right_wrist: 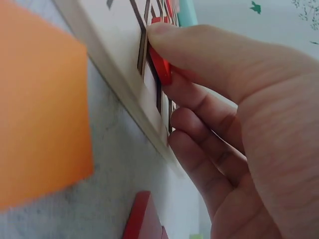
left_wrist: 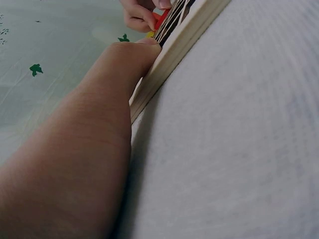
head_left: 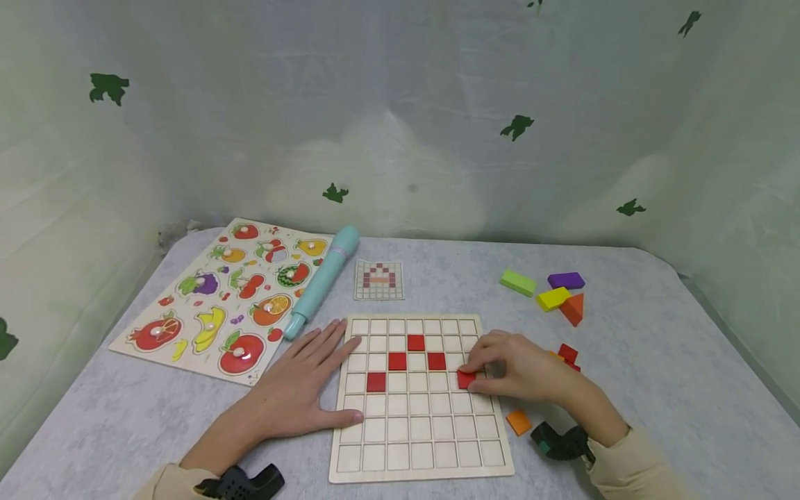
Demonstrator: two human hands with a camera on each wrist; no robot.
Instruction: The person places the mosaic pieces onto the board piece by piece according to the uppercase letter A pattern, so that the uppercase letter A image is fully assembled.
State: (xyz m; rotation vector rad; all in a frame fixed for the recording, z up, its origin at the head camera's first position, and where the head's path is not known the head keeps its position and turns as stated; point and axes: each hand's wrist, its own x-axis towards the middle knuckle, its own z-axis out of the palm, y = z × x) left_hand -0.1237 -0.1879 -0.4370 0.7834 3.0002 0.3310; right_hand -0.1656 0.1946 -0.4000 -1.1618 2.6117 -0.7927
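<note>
A wooden grid board (head_left: pixel 417 444) lies flat, with several red square tiles (head_left: pixel 397 361) set in its cells. Between thumb and fingers, my right hand (head_left: pixel 515 364) pinches a red tile (head_left: pixel 466 380) at the board's right side. In the right wrist view that red tile (right_wrist: pixel 160 64) is tilted against the grid; whether it has dropped fully into a cell I cannot tell. My left hand (head_left: pixel 306 389) rests with straight fingers along the board's left edge, its thumb (left_wrist: pixel 142 50) touching the rim in the left wrist view.
Loose orange (head_left: pixel 519 422) and red tiles (head_left: pixel 568 353) lie right of the board. Behind it is a small pattern card (head_left: pixel 379 280). A fruit puzzle board (head_left: pixel 200 298) and a teal tube (head_left: pixel 321 281) lie left. Coloured blocks (head_left: pixel 517 282) sit at the back right.
</note>
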